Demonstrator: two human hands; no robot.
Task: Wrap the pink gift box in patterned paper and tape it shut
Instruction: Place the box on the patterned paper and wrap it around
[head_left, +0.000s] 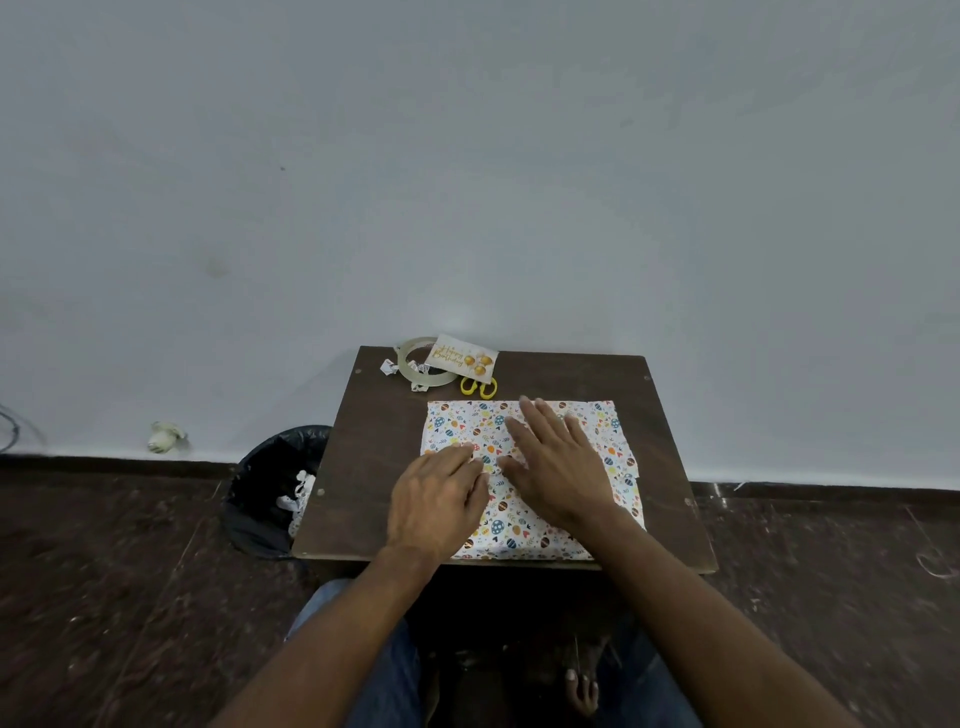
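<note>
One bin (270, 488) stands at 9 o'clock of the counter (374, 441). One tape roll (402, 358), card (464, 356) and scissors (479, 387) lie at 11 o'clock. One patterned paper (613, 436) lies centrally; left hand (434, 501) and right hand (558, 467) press it flat, fingers extended. Pink box unseen.

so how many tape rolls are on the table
1: the tape roll at the table's far left corner, partly under the birthday card. Another could be hidden under the patterned paper.
</note>
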